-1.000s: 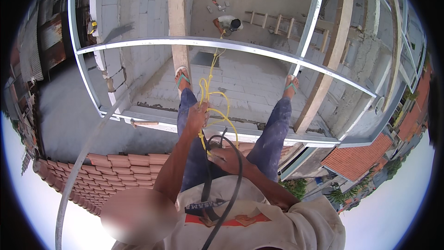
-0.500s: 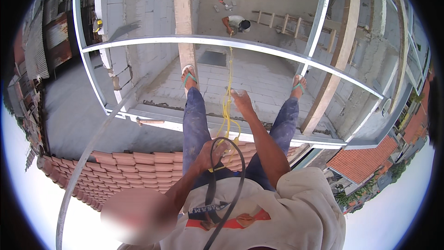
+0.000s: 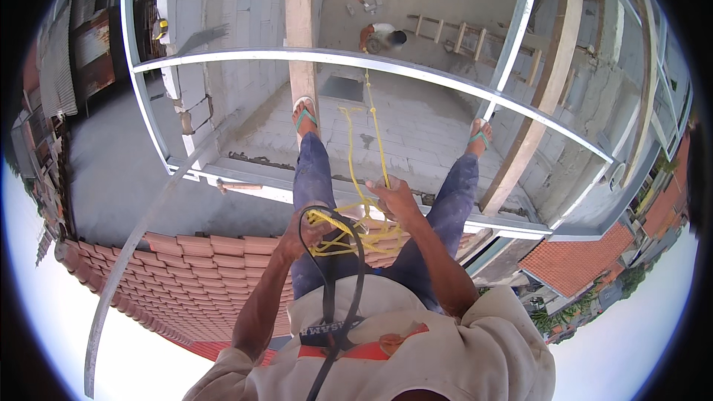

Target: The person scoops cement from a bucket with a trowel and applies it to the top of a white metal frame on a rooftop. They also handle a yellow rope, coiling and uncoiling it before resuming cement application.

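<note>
A yellow rope (image 3: 379, 134) runs down between my legs toward a person on the floor below. My right hand (image 3: 397, 199) is closed around it, in front of my right thigh. Over my left thigh, my left hand (image 3: 303, 232) grips gathered loops of the same rope. Slack, tangled strands sag between the two hands, and another length dangles beside the taut line. A black cable or strap (image 3: 362, 260) hangs in a loop from my chest, crossing in front of my left hand and partly hiding its fingers.
I stand high up, my left foot on a wooden beam (image 3: 301, 15), my right by a metal bar (image 3: 512, 30). A metal crossbar (image 3: 334, 59) spans ahead. Below are the person (image 3: 384, 36) and a wooden ladder (image 3: 475, 41). A hammer (image 3: 239, 186) lies left; roof tiles (image 3: 193, 267) lie beneath.
My right hand has drawn back toward my body with the rope. My left hand has shifted left, and more loose rope hangs between them. The person below has moved slightly left.
</note>
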Action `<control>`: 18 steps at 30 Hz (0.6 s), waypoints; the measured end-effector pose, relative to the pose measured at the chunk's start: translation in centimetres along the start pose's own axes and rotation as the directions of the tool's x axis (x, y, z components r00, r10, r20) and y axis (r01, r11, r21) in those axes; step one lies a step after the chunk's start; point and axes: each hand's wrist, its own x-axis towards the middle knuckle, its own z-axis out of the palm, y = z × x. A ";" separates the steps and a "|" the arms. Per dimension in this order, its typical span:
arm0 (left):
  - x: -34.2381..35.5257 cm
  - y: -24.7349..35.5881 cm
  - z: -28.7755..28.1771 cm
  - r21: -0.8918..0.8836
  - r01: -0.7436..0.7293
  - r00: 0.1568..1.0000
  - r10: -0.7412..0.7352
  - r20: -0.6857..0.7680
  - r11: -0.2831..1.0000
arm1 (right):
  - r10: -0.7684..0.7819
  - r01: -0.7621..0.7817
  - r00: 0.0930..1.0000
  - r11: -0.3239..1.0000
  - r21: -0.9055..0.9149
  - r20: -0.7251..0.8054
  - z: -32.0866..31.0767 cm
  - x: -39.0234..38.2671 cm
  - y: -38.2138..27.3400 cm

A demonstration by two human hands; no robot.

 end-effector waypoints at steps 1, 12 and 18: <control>2.3 -0.4 -0.9 0.062 -0.167 0.986 0.167 -0.005 0.984 | 0.228 -0.231 0.972 0.971 0.062 0.047 -1.3 -0.5 -3.1; 15.9 -1.2 5.2 -0.516 0.258 0.893 0.003 0.451 0.817 | 0.394 -0.447 0.811 0.894 0.023 0.433 -7.0 -6.6 -17.1; 10.2 1.4 5.3 -0.846 0.270 0.909 0.168 0.381 0.460 | 0.293 -0.310 0.828 0.950 -0.046 0.477 -8.8 -11.0 -17.3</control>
